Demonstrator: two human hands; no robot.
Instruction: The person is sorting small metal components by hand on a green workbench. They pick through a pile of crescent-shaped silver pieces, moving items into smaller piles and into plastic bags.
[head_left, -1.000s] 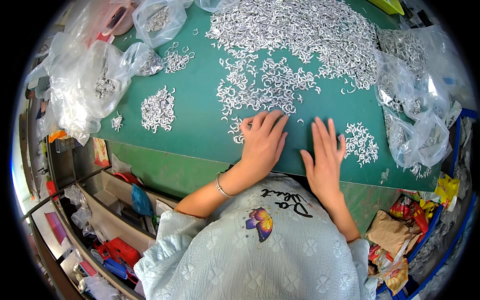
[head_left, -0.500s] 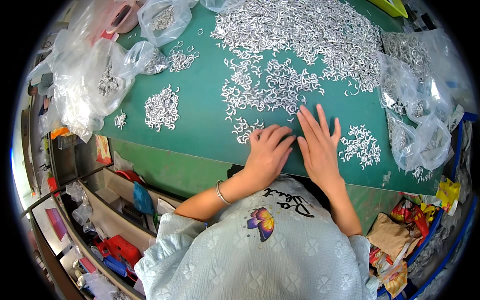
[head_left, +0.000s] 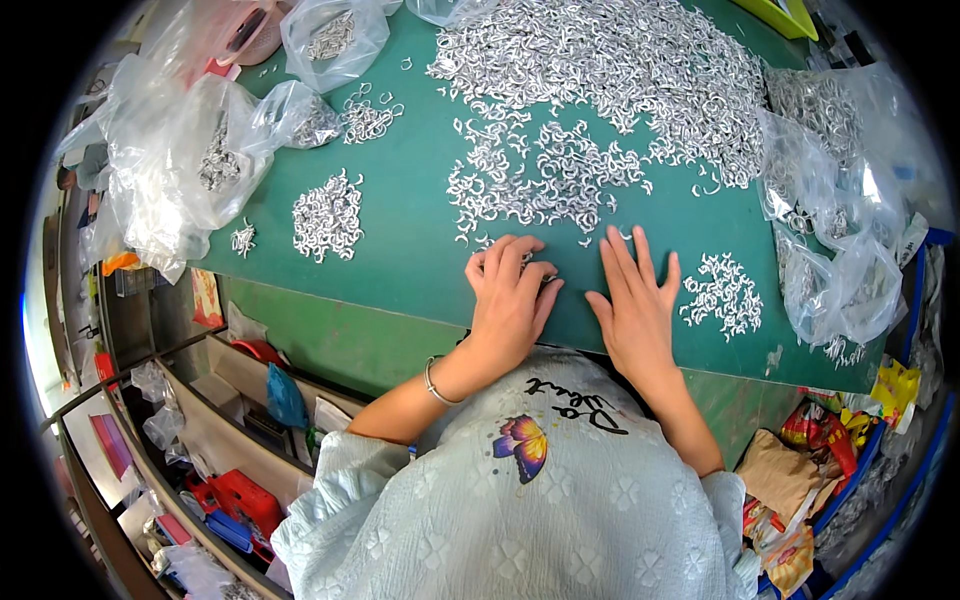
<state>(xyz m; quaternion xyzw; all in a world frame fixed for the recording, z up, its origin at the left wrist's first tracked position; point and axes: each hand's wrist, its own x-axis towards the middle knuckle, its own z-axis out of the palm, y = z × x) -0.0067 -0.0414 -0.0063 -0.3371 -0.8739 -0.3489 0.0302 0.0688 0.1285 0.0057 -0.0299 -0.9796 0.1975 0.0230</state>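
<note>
Two hands are laid on a green mat among small silvery curved metal pieces.

At the far left, clear plastic bags [head_left: 190,170] holding more of the pieces are heaped at the mat's edge, and a small sorted pile [head_left: 327,213] is seen just right of them on the green mat [head_left: 400,250]. Toward the middle, the left hand [head_left: 510,300] is rested palm down with its fingers curled over a few metal pieces [head_left: 535,262] at the near fringe of the large scattered heap [head_left: 600,100]; whether any are gripped cannot be told. Just beside it, the right hand [head_left: 635,305] is pressed flat and spread wide, nothing held. Further right, a second small pile [head_left: 722,292] is seen near that hand, and more clear bags [head_left: 840,230] are slumped at the right edge.
</note>
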